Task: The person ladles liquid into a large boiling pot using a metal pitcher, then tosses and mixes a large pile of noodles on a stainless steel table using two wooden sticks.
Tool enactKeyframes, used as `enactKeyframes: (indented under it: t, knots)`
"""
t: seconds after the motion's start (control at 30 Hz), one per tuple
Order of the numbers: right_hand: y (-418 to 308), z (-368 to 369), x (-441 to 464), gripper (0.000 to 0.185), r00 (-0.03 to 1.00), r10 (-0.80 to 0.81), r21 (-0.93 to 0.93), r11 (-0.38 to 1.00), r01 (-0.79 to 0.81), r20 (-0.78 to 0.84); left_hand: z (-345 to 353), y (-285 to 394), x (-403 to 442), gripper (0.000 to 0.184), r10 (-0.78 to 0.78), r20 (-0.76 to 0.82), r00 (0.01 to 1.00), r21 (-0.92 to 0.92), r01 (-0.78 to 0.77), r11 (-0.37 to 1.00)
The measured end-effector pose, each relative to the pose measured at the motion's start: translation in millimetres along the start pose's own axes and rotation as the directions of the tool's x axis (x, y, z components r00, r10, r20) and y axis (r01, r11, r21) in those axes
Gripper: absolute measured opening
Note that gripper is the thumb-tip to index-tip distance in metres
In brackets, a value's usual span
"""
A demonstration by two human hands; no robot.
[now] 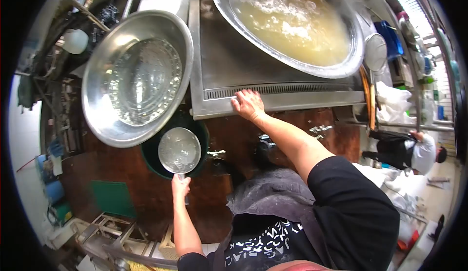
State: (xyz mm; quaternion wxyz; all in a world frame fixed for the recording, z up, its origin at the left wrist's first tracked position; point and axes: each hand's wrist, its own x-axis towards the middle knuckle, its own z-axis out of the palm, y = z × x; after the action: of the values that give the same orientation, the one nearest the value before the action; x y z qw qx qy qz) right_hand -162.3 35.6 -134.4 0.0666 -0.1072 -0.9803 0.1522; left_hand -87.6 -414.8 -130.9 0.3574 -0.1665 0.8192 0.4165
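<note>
My left hand point(181, 187) is closed round the handle of a wide round metal ladle point(179, 150). Its bowl is over a dark green bucket point(148, 155), and its surface looks grey with pale specks; whether it is mesh or solid I cannot tell. My right hand point(249, 105) lies on the stove's front edge point(292, 100), fingers apart near the slotted strip, holding nothing. Behind that edge, a big metal pan point(348, 68) holds cloudy yellowish liquid with white foam. Left of the stove, a large steel basin point(97, 100) contains clear, bubbly water.
A long-handled strainer point(375, 51) and white plastic bags point(394, 100) are right of the stove. Another person point(412, 150) is farther right. The brown floor point(307, 146) looks wet. A green panel point(113, 198) and a metal frame point(112, 232) are at lower left.
</note>
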Motion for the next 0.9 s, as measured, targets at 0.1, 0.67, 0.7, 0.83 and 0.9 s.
enactKeyframes:
  t: [0.1,0.67,0.7,0.83,0.9]
  knots:
    - [2.4,-10.3,1.9,0.042,0.995,0.031,0.156,0.987,-0.046,0.098,13.6,34.5,-42.1,0.035,0.107,-0.007,0.994,-0.036,-0.107,0.994]
    - [292.8,-164.0,-220.6,0.038,0.977,0.131,0.466,0.884,-0.040,-0.165,98.4,448.8,-158.2,0.020,0.436,0.139,0.889,0.255,-0.458,0.852]
    - [305.2,-164.1,-240.3,0.039,0.974,0.159,0.462,0.884,-0.068,-0.160,106.5,469.3,-156.9,0.018,0.538,0.112,0.836,0.317,-0.543,0.778]
    - [336.0,-153.7,-306.8,0.037,0.947,0.267,0.441,0.882,-0.166,-0.179,125.8,553.8,-123.5,0.019,0.610,0.066,0.790,0.735,-0.452,0.505]
    - [344.2,-151.4,-328.4,0.037,0.933,0.307,0.440,0.875,-0.200,-0.187,145.4,600.5,-126.5,0.021,0.617,0.189,0.764,0.912,-0.369,0.178]
